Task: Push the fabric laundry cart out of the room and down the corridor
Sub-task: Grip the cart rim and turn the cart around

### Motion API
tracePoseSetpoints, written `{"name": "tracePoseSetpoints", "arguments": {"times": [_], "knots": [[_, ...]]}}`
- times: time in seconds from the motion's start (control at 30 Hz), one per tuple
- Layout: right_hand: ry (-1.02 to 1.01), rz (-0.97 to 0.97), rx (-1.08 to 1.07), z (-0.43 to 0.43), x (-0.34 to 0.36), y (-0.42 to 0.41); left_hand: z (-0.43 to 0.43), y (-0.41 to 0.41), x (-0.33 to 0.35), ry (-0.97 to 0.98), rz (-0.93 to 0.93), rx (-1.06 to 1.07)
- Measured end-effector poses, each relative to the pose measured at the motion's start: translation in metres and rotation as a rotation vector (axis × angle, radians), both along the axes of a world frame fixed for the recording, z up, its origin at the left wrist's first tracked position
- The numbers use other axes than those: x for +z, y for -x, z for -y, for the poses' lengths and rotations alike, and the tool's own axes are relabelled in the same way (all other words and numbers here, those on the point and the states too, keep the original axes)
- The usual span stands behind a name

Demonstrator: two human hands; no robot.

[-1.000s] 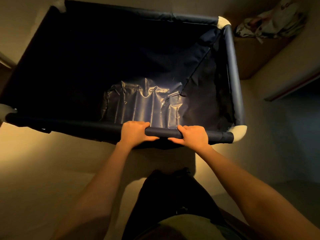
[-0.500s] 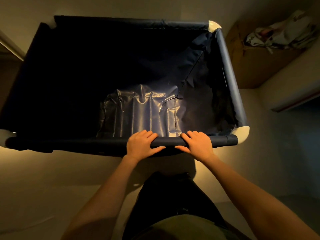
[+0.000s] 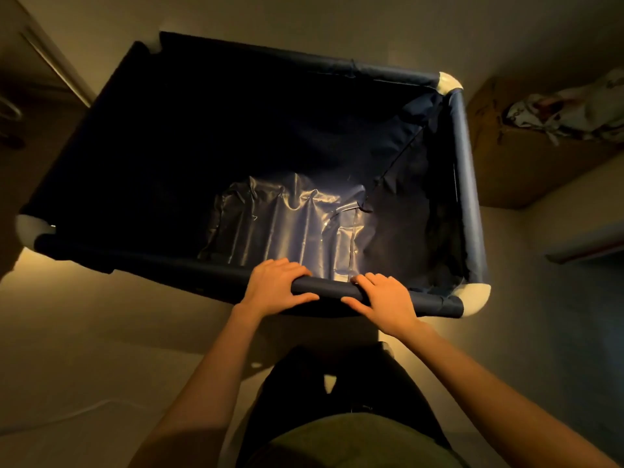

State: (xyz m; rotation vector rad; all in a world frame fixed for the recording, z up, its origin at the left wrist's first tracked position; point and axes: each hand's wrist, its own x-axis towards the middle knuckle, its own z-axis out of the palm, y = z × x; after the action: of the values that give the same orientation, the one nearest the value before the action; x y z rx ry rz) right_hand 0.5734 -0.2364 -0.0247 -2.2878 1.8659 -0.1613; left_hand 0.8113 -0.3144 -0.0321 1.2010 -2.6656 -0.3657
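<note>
The fabric laundry cart [image 3: 464, 184] fills the upper middle of the head view: a dark navy bin on a tube frame with white corner joints. Its inside is mostly in shadow, with a shiny crumpled liner lit at the bottom. My left hand [image 3: 274, 288] and my right hand [image 3: 385, 299] lie side by side on the near rail, right of its middle. On both hands the fingers are draped over the top of the rail and the thumb is tucked under it.
A cardboard box [image 3: 506, 163] stands close to the cart's right side with patterned cloth [image 3: 570, 113] on top. A dark ledge [image 3: 587, 251] juts in at the right edge. A door frame or wall edge [image 3: 57, 65] runs at the upper left. Pale floor lies around my legs.
The cart has slid down and to the right in the picture and turned slightly, its far left corner now in view. Both hands stayed on the near rail, fingers lying flatter.
</note>
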Motion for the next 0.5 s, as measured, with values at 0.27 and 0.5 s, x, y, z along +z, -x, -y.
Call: {"name": "tracePoseSetpoints", "arguments": {"times": [0.27,0.5], "knots": [[0.057,0.003,0.310,0.081,0.041,0.104,-0.006,0.076,0.007,-0.023,-0.113,0.357],[0.121,-0.093,0.529,0.135,0.079,0.214,-0.025,0.210,0.018,-0.021,-0.160,0.631]]}}
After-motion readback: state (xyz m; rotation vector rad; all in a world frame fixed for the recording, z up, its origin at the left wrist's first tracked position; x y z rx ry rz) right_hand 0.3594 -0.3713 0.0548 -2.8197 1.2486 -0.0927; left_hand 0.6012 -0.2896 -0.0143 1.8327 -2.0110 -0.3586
